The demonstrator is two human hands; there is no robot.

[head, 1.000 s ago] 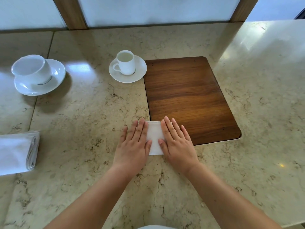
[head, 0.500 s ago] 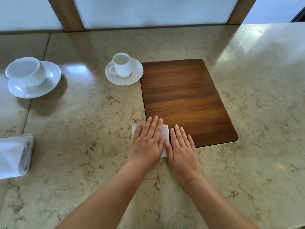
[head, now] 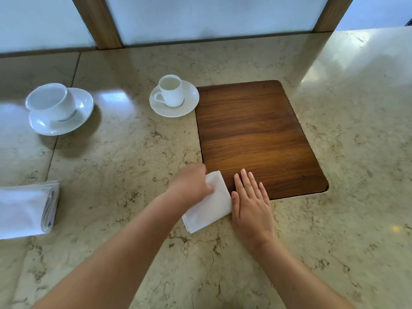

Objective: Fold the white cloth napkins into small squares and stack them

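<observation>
A small folded white napkin [head: 211,206] lies tilted on the marble counter at the near left corner of the wooden board. My left hand [head: 191,186] grips its far left edge, fingers curled over the cloth and lifting that side a little. My right hand [head: 252,199] lies flat, fingers together, just right of the napkin, its fingertips on the board's edge. A stack of folded white napkins [head: 24,210] rests at the far left of the counter.
A dark wooden board [head: 256,134] is set into the marble counter [head: 124,166]. A small white cup on a saucer [head: 172,95] stands at the board's far left corner. A larger cup and saucer [head: 58,108] sits further left. Frosted panels with wooden posts close the back.
My left hand went from pressing flat on the napkin to gripping its left edge. The napkin has turned askew. My right hand slid off it to the right.
</observation>
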